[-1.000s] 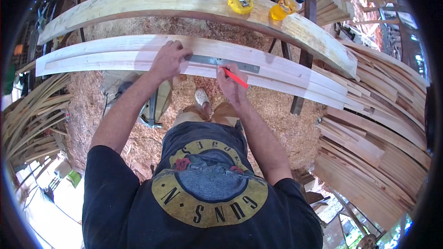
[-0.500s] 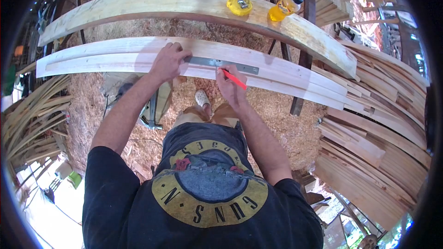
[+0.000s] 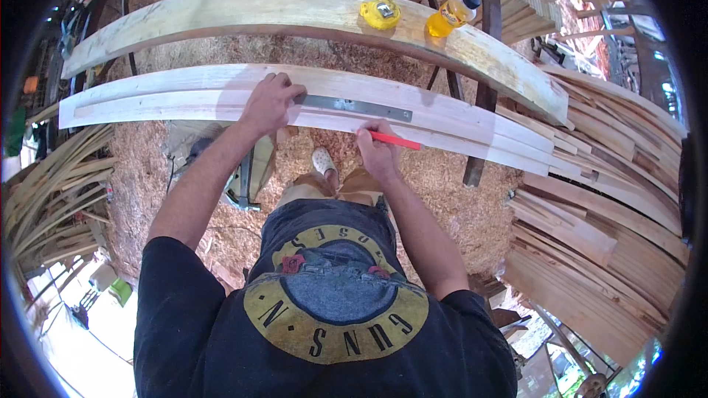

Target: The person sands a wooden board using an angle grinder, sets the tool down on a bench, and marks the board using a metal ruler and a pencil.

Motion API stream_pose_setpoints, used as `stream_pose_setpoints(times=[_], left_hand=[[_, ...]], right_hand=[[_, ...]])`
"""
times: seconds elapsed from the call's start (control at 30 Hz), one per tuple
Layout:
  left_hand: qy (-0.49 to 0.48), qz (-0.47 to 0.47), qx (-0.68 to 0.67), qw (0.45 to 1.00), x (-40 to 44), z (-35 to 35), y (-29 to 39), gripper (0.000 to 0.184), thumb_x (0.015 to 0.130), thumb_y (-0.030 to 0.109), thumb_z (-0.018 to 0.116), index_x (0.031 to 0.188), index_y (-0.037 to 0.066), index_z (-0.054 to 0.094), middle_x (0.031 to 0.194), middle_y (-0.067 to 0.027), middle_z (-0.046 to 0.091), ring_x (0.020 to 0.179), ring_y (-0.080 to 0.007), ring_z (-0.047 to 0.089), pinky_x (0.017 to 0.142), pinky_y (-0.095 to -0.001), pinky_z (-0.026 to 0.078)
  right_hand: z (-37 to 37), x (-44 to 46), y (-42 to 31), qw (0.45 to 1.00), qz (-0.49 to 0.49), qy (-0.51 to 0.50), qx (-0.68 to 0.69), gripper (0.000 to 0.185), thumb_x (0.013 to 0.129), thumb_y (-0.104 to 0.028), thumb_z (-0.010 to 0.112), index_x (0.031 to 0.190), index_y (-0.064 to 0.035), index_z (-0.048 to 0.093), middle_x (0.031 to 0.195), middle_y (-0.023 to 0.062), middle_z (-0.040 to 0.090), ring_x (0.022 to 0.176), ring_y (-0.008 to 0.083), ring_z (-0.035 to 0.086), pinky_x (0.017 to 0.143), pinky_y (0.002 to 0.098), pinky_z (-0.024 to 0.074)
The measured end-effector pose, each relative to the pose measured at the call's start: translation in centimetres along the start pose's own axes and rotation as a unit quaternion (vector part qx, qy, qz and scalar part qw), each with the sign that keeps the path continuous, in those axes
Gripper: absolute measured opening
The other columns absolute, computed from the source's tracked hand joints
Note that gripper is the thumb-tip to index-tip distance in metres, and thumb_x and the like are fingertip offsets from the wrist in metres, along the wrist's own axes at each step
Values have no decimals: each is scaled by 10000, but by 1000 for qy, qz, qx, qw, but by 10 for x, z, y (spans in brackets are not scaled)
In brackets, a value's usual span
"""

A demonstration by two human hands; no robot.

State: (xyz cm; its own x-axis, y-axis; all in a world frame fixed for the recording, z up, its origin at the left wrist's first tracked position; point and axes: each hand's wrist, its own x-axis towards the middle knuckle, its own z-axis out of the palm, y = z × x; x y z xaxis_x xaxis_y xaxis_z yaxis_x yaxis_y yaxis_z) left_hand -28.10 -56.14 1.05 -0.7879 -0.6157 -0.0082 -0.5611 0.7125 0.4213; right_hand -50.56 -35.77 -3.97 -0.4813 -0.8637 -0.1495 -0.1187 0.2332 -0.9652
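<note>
A pale wooden board (image 3: 214,103) stretches from left to right in front of me. On it lies a flat grey metal ruler (image 3: 358,106), with a small hole near its right end. My left hand (image 3: 273,102) is closed on the ruler's left end, fingers bent against the board. A red pencil (image 3: 398,140) is gripped in my right hand (image 3: 379,156), at the board's near edge just below the ruler. Its tip is hidden by my fingers, so I cannot tell whether it touches the wood.
A second thick plank (image 3: 221,13) lies beyond, bearing a yellow tape measure (image 3: 380,12) and a bottle of orange drink (image 3: 448,16). Stacked boards (image 3: 590,250) fill the right side, thin strips (image 3: 63,199) the left. Wood shavings (image 3: 442,199) cover the floor; a dark metal support (image 3: 479,125) stands under the boards.
My right hand has drawn back from the ruler's edge toward me and slightly right. The pencil has swung from a steep slant to nearly level. My left hand stays on the ruler.
</note>
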Motion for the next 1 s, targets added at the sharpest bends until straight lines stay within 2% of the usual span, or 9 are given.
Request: stream_pose_setpoints(times=[0.13, 0.3, 0.43, 0.5, 0.57, 0.67, 0.73, 0.83, 1.0], left_hand=[[19, 7, -12, 1000, 0, -4, 5, 282, 808, 67, 716, 1077, 154, 733, 1018, -121, 635, 975, -343, 612, 886, -445, 511], [7, 3, -38, 999, 3, -1, 5, 342, 789, 130, 731, 1130, 124, 728, 1023, -137, 615, 998, -350, 607, 895, -472, 513], [37, 1, -47, 998, 2, 13, -9, 416, 790, 176, 741, 1199, 108, 704, 1103, -175, 644, 1039, -370, 626, 929, -479, 528], [55, -24, -42, 997, -3, -15, -6, 455, 829, 207, 762, 1268, 115, 686, 1172, -191, 654, 1104, -370, 637, 980, -469, 530], [89, -70, -70, 991, 7, -40, 15, 508, 860, 262, 795, 1337, 135, 673, 1234, -207, 650, 1194, -368, 641, 1040, -457, 528], [106, -138, -272, 946, 20, -145, 36, 520, 922, 270, 787, 1390, 109, 628, 1292, -156, 649, 1226, -300, 637, 1053, -436, 524], [172, -62, -293, 938, 7, -234, 46, 485, 933, 258, 775, 1371, 102, 637, 1284, -154, 657, 1213, -295, 644, 1050, -430, 527], [208, 176, -235, 933, -26, -348, 93, 433, 951, 242, 757, 1342, 91, 651, 1272, -152, 667, 1193, -287, 655, 1046, -421, 532], [131, 496, -147, 846, -48, -392, 180, 349, 980, 214, 726, 1294, 73, 674, 1252, -149, 685, 1160, -275, 673, 1040, -407, 540]], right_hand=[[-30, -21, -10, 991, 17, 34, 125, 108, 1024, -120, 630, 1090, -54, 686, 804, 26, 677, 722, 78, 593, 652, 289, 510], [-96, -19, -7, 986, 38, 150, 56, 202, 1069, -149, 607, 1236, -60, 678, 832, 27, 695, 678, 69, 585, 608, 269, 498], [-145, -5, 21, 972, -19, 230, 28, 299, 1075, -74, 553, 1361, -13, 617, 952, 69, 709, 798, 111, 623, 721, 246, 520], [-167, 0, 47, 959, -64, 253, 108, 333, 1065, -74, 558, 1389, -11, 601, 1026, 91, 724, 889, 124, 660, 788, 255, 537], [-175, 2, 4, 955, -3, 297, -17, 316, 1080, -126, 567, 1381, -45, 618, 1046, 97, 744, 945, 137, 701, 850, 286, 563], [-196, 11, 20, 939, 18, 344, 6, 326, 1068, -163, 575, 1371, -52, 622, 1049, 114, 763, 928, 150, 712, 855, 300, 563], [-208, 13, 26, 926, -32, 350, -138, 288, 1043, -169, 615, 1300, -49, 668, 1058, 106, 769, 964, 189, 728, 891, 346, 559], [-217, 29, 18, 904, -120, 361, -197, 288, 996, -124, 662, 1278, -67, 685, 1048, 96, 767, 997, 252, 721, 897, 378, 562], [-239, 77, 31, 838, -216, 337, -370, 379, 866, -99, 729, 1243, -103, 700, 1056, 110, 764, 997, 334, 706, 901, 444, 569]])
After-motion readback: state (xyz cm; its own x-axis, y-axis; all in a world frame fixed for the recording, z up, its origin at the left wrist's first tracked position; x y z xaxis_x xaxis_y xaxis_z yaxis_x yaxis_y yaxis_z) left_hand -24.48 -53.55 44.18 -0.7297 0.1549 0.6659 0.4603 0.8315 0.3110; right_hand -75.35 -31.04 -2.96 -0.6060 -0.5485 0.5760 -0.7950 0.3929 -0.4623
